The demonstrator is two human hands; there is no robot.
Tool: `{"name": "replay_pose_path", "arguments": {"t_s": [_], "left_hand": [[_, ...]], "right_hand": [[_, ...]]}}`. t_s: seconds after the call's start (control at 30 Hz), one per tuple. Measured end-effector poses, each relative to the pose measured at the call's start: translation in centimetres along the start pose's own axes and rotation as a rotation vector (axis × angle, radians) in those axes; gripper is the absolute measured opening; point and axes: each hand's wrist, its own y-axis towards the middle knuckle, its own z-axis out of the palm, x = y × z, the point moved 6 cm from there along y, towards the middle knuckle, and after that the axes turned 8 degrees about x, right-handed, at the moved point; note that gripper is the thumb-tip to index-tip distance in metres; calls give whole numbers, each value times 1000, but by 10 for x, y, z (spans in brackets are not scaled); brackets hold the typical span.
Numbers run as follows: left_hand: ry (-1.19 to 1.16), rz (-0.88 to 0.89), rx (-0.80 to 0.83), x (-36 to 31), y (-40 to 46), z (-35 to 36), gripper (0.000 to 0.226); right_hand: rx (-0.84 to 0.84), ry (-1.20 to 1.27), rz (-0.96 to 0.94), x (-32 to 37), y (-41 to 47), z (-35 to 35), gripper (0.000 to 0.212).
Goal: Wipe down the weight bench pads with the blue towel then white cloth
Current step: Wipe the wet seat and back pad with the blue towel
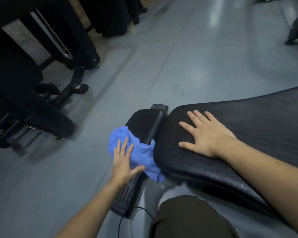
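A blue towel (139,155) lies bunched over the small black seat pad (144,124) of the weight bench, spilling over its near edge. My left hand (124,162) presses flat on the towel with fingers straight and spread. My right hand (206,133) rests flat, fingers spread, on the long black back pad (248,127), which runs off to the right. No white cloth is in view.
Black gym machine frames (41,93) stand on the grey floor at the left. The bench's black base bar (127,193) and a thin cable (127,215) lie below my left hand. My knee in dark cloth (187,219) is at the bottom.
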Motion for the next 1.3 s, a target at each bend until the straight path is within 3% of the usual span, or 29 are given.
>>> {"name": "replay_pose_path", "arguments": {"t_s": [0.07, 0.3, 0.47, 0.67, 0.87, 0.97, 1.03, 1.17, 1.23, 1.3], "left_hand": [[139, 128, 26, -1, 10, -3, 96], [205, 333, 211, -13, 42, -16, 118], [187, 375, 275, -65, 65, -10, 90], [134, 342, 305, -68, 69, -10, 62], [26, 271, 352, -66, 52, -25, 67], [-266, 180, 396, -54, 54, -48, 54], [-415, 78, 286, -42, 60, -60, 46], [-354, -84, 77, -26, 69, -58, 48], [-273, -325, 42, -10, 71, -62, 73], [-332, -566, 176, 13, 69, -59, 107]], "right_hand": [[1, -7, 2, 0, 0, 0, 98], [-2, -21, 6, 1, 1, 1, 96], [-6, -32, 10, 1, 1, 0, 95], [5, -24, 17, 1, -2, -2, 95], [-11, -13, 9, 1, -2, -1, 97], [-7, -13, 5, 3, -1, -1, 100], [5, -13, 4, 4, -1, -3, 101], [58, -10, 17, 6, -1, -11, 100], [41, 20, 12, 14, 6, -20, 101], [2, 81, -28, 32, 22, -29, 104]]}}
